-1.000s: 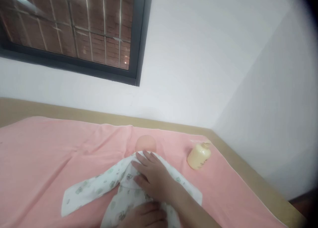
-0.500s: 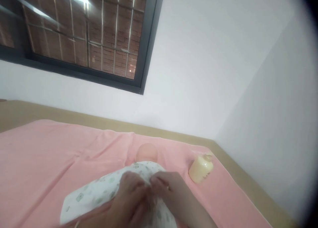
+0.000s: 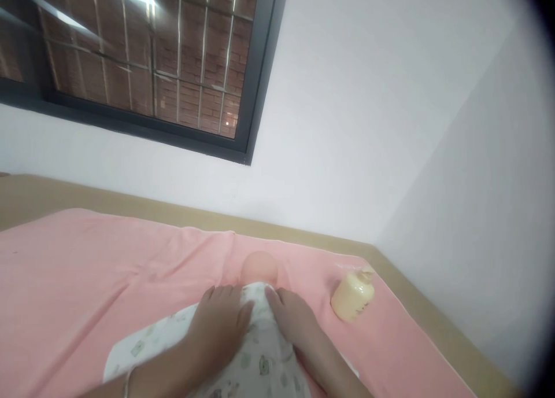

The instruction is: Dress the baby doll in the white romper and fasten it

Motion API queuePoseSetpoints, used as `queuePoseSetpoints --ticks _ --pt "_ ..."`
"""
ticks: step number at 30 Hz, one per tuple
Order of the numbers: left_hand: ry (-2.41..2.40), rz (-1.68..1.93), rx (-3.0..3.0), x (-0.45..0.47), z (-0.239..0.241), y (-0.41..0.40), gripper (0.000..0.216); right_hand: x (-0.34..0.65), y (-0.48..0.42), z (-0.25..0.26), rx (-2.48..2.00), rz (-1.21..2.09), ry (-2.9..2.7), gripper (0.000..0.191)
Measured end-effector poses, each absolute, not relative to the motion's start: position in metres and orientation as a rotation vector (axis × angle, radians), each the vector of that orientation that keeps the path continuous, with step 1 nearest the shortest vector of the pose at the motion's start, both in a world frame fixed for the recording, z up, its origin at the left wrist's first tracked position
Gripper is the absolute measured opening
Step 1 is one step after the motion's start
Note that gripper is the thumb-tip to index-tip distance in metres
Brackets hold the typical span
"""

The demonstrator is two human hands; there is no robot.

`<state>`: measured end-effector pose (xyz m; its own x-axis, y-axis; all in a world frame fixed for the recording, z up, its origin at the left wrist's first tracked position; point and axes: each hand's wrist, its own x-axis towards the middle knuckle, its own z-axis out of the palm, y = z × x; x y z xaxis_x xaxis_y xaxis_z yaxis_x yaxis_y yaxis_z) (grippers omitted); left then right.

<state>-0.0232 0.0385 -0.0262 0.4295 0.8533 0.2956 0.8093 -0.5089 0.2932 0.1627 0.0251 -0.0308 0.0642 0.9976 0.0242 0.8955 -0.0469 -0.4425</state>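
Observation:
A white cloth with green prints (image 3: pixel 264 352) is wrapped over a rounded form on the pink sheet. Past its far edge shows a smooth, round, skin-toned top like a doll's head (image 3: pixel 259 267); the rest of that form is hidden. My left hand (image 3: pixel 223 317) presses on the cloth's left side, fingers stretched out and thumb apart. On the other side my right hand (image 3: pixel 295 317) rests against the cloth, its thumb on top and its other fingers partly out of sight. Neither hand visibly pinches the fabric.
A pale yellow pump bottle (image 3: pixel 353 295) stands to the right on the pink sheet (image 3: pixel 87 271), beyond my right hand. The sheet covers a tan padded surface (image 3: pixel 130 200) against the white wall (image 3: pixel 338 126). A dark-framed window (image 3: pixel 249 120) with bars is at upper left.
My hands have come apart from the pinched cloth at the middle and moved farther forward. They now lie on either side of the wrapped form, with the cloth spread flatter between them.

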Motion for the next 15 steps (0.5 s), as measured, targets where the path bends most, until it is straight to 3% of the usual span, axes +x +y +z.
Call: queuePoseSetpoints --ticks 4,10,15 --pt "1.470 0.659 2.586 -0.022 -0.021 0.032 0.040 0.155 0.017 -0.024 -2.055 0.294 -1.920 0.064" --pt "1.432 0.452 2.142 -0.028 -0.013 0.059 0.052 0.129 -0.015 -0.017 -1.990 -0.008 -1.985 0.040" --pt "1.503 0.424 2.256 -0.028 -0.015 0.057 0.052 0.129 -0.016 -0.017 -2.020 -0.010 -1.968 0.038"
